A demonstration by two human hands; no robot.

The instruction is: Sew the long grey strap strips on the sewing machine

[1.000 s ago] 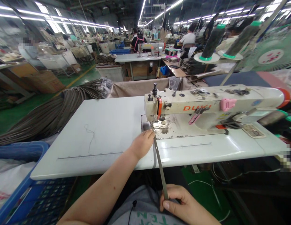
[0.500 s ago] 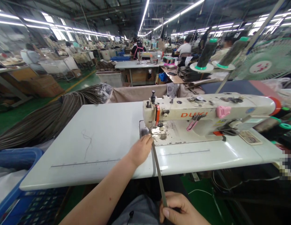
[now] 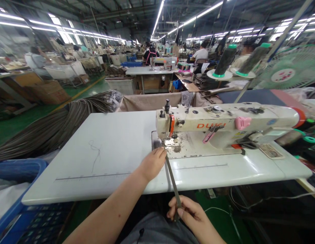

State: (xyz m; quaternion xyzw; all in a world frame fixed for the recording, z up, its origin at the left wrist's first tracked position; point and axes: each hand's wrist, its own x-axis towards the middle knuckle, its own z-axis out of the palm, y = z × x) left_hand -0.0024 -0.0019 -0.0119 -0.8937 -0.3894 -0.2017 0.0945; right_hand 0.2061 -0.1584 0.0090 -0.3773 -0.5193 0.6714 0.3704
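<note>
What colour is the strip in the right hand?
The strip is dark olive-grey, seen best in the head view.

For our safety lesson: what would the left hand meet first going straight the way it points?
The left hand would probably meet the needle area of the sewing machine first; depth is unclear.

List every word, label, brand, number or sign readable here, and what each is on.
"DUKI": orange letters on the sewing machine; the last letter is partly covered.
Too small or blurred to read: the round blue badge and yellow label on the machine, the ruler marks on the table, and the red marks on the fan.
</note>
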